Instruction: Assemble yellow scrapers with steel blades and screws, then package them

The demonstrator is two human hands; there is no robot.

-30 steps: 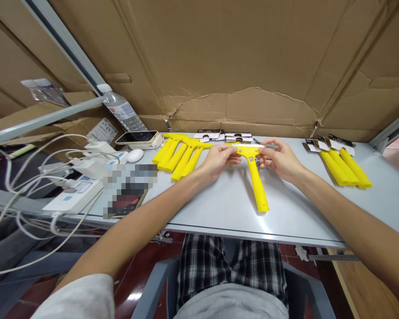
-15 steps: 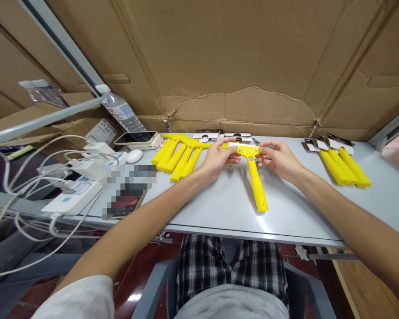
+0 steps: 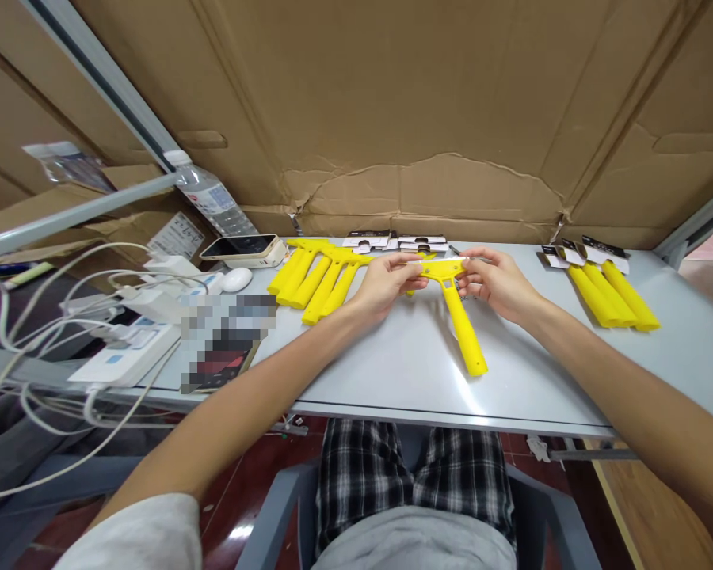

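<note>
Both hands hold a yellow scraper (image 3: pixel 464 328) above the table, its handle slanting down toward me. My left hand (image 3: pixel 390 281) pinches the left end of the scraper's wide head between thumb and fingers. At the other end of the head, my right hand (image 3: pixel 493 281) is closed with its fingertips on the corner. A thin whitish strip runs along the head's top edge; its details are too small to tell. To the left of my left hand lie several more yellow scrapers (image 3: pixel 309 281) side by side, without cards on their handles.
Several carded yellow scrapers (image 3: pixel 615 293) lie at right. Black-and-white cards (image 3: pixel 421 244) rest at the back by the cardboard wall (image 3: pixel 451 103). Leftward are a phone (image 3: pixel 241 247), a white mouse (image 3: pixel 236 279), a water bottle (image 3: pixel 211 194) and a power strip (image 3: pixel 124 356) with tangled cables.
The scraper's handle end has swung slightly to the right. The whitish strip along its head now looks thinner. Both hands keep hold of the head.
</note>
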